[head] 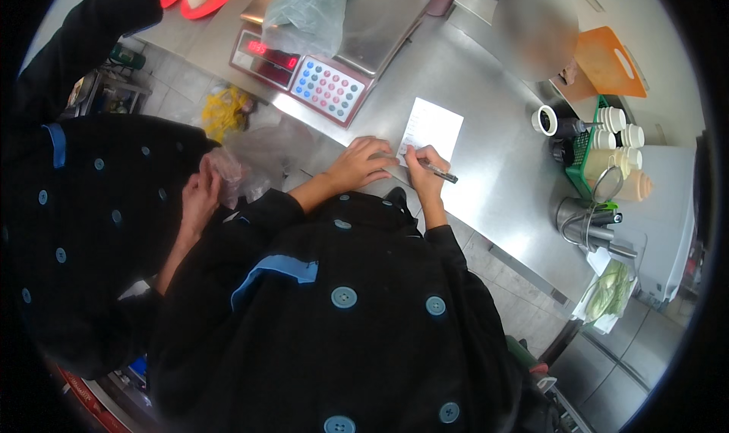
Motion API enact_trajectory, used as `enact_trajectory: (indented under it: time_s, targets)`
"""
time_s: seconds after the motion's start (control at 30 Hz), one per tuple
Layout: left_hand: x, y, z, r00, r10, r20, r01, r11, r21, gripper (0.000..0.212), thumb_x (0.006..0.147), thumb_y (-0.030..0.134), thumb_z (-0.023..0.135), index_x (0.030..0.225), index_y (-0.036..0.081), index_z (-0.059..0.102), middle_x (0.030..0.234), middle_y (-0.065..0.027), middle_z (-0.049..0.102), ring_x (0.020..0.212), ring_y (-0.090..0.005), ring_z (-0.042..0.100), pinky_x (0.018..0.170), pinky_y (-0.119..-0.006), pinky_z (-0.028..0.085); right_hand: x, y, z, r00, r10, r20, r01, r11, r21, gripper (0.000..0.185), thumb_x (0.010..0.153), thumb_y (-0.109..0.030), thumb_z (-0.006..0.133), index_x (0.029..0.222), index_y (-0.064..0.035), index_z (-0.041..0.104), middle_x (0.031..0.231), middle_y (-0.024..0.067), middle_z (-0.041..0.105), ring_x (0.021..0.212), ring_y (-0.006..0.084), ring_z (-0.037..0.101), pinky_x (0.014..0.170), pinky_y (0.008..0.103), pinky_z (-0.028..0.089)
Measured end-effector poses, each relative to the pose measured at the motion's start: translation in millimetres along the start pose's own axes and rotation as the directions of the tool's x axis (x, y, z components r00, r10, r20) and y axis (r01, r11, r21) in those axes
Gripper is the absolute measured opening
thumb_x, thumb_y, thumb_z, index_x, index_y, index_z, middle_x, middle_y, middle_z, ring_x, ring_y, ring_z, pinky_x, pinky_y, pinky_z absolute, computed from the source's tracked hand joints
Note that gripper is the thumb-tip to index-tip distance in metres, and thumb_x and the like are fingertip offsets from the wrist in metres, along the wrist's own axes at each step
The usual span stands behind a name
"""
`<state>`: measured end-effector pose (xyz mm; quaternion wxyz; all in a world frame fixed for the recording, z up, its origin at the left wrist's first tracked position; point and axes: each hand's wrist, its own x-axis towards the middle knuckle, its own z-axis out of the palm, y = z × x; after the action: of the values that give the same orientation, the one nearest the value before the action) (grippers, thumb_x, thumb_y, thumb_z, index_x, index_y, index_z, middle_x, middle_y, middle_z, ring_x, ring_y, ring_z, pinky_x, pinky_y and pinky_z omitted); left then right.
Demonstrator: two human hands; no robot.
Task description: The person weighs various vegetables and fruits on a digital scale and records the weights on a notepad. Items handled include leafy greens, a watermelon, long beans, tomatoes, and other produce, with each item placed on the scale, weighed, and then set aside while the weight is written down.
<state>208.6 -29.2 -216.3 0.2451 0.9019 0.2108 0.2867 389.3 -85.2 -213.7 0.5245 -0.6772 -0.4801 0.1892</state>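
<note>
On the stainless steel worktop (490, 120) lies a white sheet of paper (435, 127) with handwriting on it. My right hand (428, 174) is closed around a dark pen (444, 174), resting at the lower part of the sheet. My left hand (364, 162) lies at the worktop's near edge, fingers apart and fingertips close to the paper's lower left corner; nothing is seen in it. Left of the paper stands a digital scale (327, 86) with a lit red display, and a clear plastic bag (307, 17) rests on its metal plate.
At the left, a co-worker in a dark jacket holds a clear plastic bag (233, 174). Red plates (213, 3) lie at the top left. On the right are an orange cutting board (609, 60), a green basket (581, 162) of bottles and a metal container (575, 216) with utensils. Another person stands across.
</note>
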Motion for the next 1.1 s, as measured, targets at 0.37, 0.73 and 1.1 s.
enact_trajectory:
  time_s: [0.37,0.73,1.1]
  targets:
    - [0.8,0.4,-1.1,1.0,0.002,-0.001,-0.002,1.0,-0.002,0.036,0.076,0.026,0.076,0.109,0.017,0.067,0.114,-0.0055,0.055,0.112,-0.0277,0.051,0.094,-0.04,0.04,-0.5,-1.7,-2.9,1.0,0.021,0.009,-0.021,1.0,-0.007,0.026,0.077,-0.01,0.075,0.06,-0.0025,0.056,0.052,0.0049,0.057,0.047,0.0096,0.051,0.047,0.0253,0.04]
    - [1.9,0.8,-1.4,1.0,0.01,-0.001,-0.01,1.0,0.013,0.034,0.077,0.026,0.075,0.109,0.017,0.068,0.114,-0.0053,0.055,0.111,-0.0275,0.051,0.093,-0.04,0.04,-1.7,4.3,-2.6,0.999,0.05,0.004,-0.05,0.999,0.007,0.024,0.079,-0.01,0.073,0.063,-0.0006,0.057,0.055,0.0042,0.058,0.051,0.0072,0.05,0.05,0.0245,0.041]
    - [0.9,-1.3,-2.8,1.0,0.011,0.001,-0.011,1.0,-0.012,0.036,0.076,0.024,0.076,0.11,0.017,0.067,0.112,-0.0062,0.055,0.111,-0.0277,0.052,0.093,-0.04,0.041,-0.6,1.5,-1.3,0.999,0.03,-0.039,-0.029,0.999,0.013,0.025,0.077,-0.006,0.072,0.06,-0.0025,0.054,0.052,0.0048,0.056,0.048,0.0086,0.049,0.047,0.0247,0.039]
